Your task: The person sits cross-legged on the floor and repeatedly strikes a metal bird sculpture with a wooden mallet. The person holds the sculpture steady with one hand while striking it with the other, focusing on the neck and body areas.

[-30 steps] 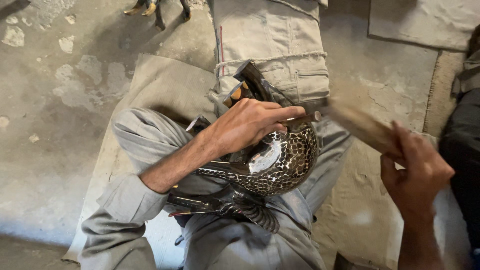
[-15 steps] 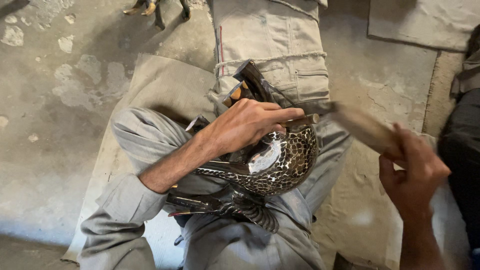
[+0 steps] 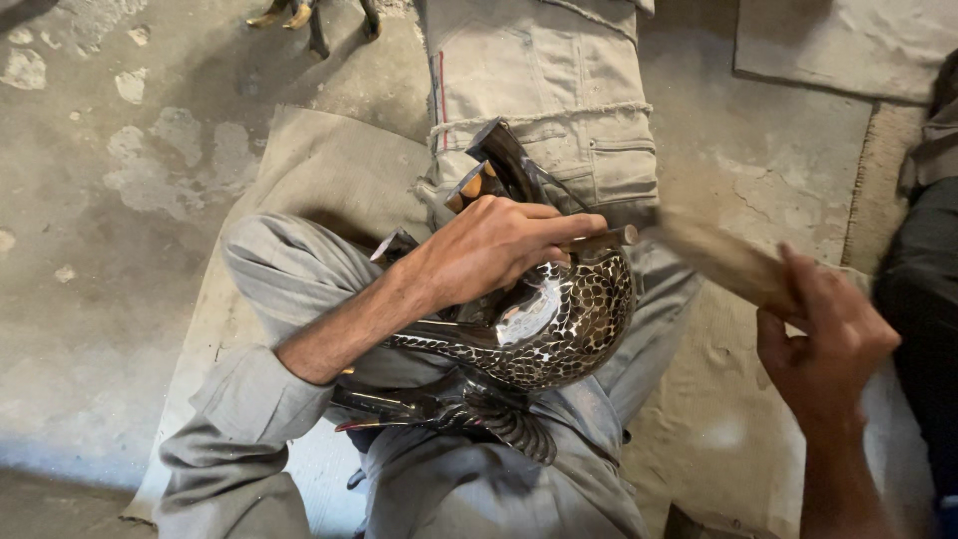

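Observation:
A dark, shiny carved bird figure (image 3: 559, 329) with a scale pattern lies across my lap. My left hand (image 3: 494, 250) rests on top of it and holds a thin metal chisel (image 3: 604, 240) against the figure, its blunt end pointing right. My right hand (image 3: 828, 339) grips a wooden mallet (image 3: 714, 255), blurred by motion, whose head is right at the chisel's end. The figure's tail feathers (image 3: 509, 429) stick out near my knee.
I sit on a cloth mat (image 3: 329, 170) over a stained concrete floor (image 3: 110, 230). A grey fabric bag (image 3: 549, 80) lies ahead with dark tool pieces (image 3: 499, 160) sticking out. A person's dark clothing (image 3: 923, 289) shows at the right edge.
The mallet in my right hand has swung a little left toward the chisel end. My left hand and the figure stay in place.

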{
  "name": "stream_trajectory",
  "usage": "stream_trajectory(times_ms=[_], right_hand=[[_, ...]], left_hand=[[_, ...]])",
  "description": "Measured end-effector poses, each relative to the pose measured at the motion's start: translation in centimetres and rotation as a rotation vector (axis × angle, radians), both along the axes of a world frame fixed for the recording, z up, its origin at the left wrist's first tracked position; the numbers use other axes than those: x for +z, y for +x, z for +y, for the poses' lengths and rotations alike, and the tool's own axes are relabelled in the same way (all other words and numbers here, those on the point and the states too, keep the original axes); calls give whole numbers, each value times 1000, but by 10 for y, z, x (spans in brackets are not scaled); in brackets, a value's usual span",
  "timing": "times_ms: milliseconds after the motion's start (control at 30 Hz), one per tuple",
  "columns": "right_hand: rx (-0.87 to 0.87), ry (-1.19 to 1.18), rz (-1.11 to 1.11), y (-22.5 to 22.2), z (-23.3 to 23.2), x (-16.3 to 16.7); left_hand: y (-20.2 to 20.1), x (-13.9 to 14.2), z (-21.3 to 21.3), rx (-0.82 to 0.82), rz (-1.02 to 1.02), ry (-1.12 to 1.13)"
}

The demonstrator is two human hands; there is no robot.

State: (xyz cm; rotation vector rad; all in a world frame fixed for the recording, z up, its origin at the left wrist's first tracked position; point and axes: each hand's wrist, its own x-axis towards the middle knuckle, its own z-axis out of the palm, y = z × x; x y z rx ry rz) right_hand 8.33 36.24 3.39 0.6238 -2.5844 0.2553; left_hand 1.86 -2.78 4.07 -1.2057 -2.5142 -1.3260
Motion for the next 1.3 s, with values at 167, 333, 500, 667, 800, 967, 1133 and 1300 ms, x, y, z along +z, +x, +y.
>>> stream_trajectory(times_ms=[167,333,500,667,800,967,1133,1300], right_hand=[[-2,-17,-46,0,-7,4],[42,-268,-171,-1,-3,4],[-19,32,15,-1,-2,6],[-4,-5,-31,0,-11,11],[47,-105,62,-1,-14,10],[-3,-6,27,-3,-3,5],[27,-120,-103,-4,10,-8],[24,-19,29,-1,12,-16]], left_hand=[[0,0,0,0,-31,-6],[-1,-3,0,-19,2,17],[-1,-6,0,13,-60,-51],[0,-7,-1,-25,8,71],[-1,-4,-1,-5,-6,-24],[1,3,0,2,-46,-4],[2,3,-3,-6,-12,27],[1,-2,-4,-13,3,34]])
